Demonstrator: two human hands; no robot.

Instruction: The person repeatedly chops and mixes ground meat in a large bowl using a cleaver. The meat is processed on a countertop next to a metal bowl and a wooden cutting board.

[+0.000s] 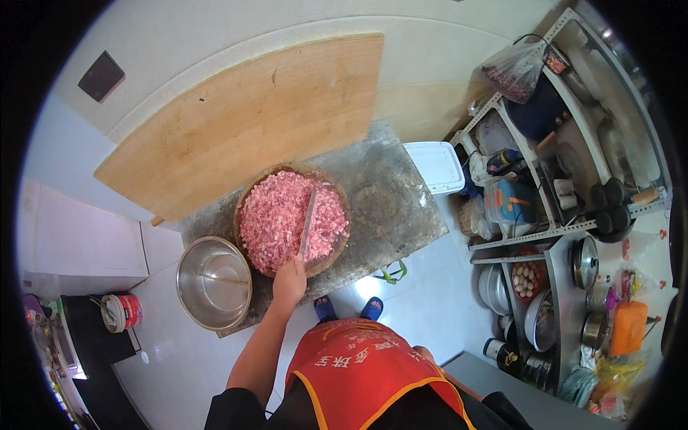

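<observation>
My left hand [290, 282] grips the handle of a cleaver [308, 223], whose blade stands edge down in a mound of minced meat [274, 209]. The pink mince covers most of a round wooden chopping block [322, 266]. Left of the block sits a steel bowl [215, 306] with a thin wooden stick, like a chopstick [226, 280], lying across its inside. Down by the side of my red apron [355, 371] is my right hand [424, 354], partly hidden; its fingers cannot be made out.
The block and bowl rest on a worn grey table [387, 156]. A large wooden board [258, 102] leans on the wall behind. A white lidded container [438, 166] stands beyond the right edge. Crowded shelves [516, 244] fill the right side. A tub [122, 313] stands at left.
</observation>
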